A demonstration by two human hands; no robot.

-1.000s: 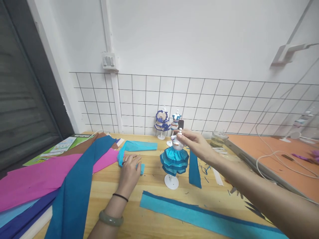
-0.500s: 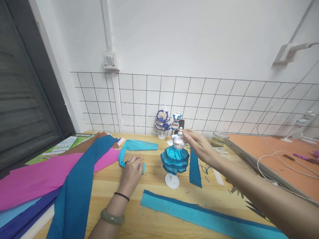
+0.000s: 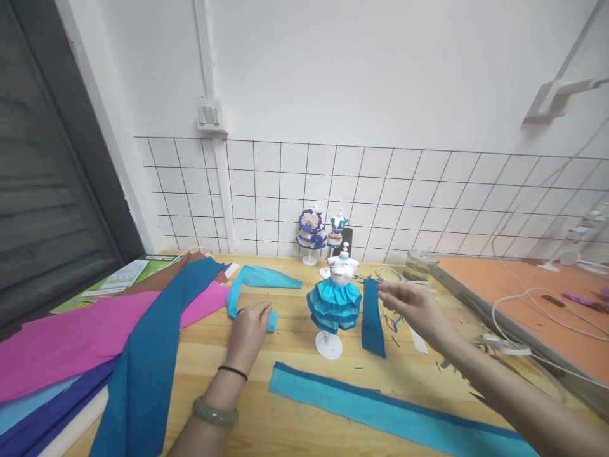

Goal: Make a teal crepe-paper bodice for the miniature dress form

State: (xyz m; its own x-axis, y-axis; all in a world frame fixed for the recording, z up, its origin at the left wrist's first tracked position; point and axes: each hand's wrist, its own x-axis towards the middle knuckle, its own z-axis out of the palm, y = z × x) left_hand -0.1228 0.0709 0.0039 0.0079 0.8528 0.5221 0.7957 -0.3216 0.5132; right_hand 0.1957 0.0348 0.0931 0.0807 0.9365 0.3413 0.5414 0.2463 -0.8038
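A small white mannequin (image 3: 342,270) stands upright on a round base, wearing a tiered skirt (image 3: 334,306) of turquoise crepe paper. Right of it, my right hand (image 3: 412,308) is off the figure, thumb and fingers slightly apart with nothing seen between them. Its fingertips hover by the top of a dark teal paper strip (image 3: 372,320). To the left, my left hand (image 3: 250,327) curls its fingers down on a light-blue crepe paper strip (image 3: 259,277), whose short end pokes out beside the thumb. Its fingertips are partly hidden. In front lies a long two-tone blue strip (image 3: 380,406).
Pink paper (image 3: 80,327) and a wide teal sheet (image 3: 147,355) are piled at left. Two dressed mannequins, one in purple (image 3: 311,231), stand by the tiled wall. A glass bowl (image 3: 419,263), scraps, a white cable (image 3: 504,346) and an orange board (image 3: 523,298) are at right.
My right hand has let go of the mannequin's shoulder and moved right and down. My left hand has shifted slightly left, its fingers more curled. The mannequin stays in place.
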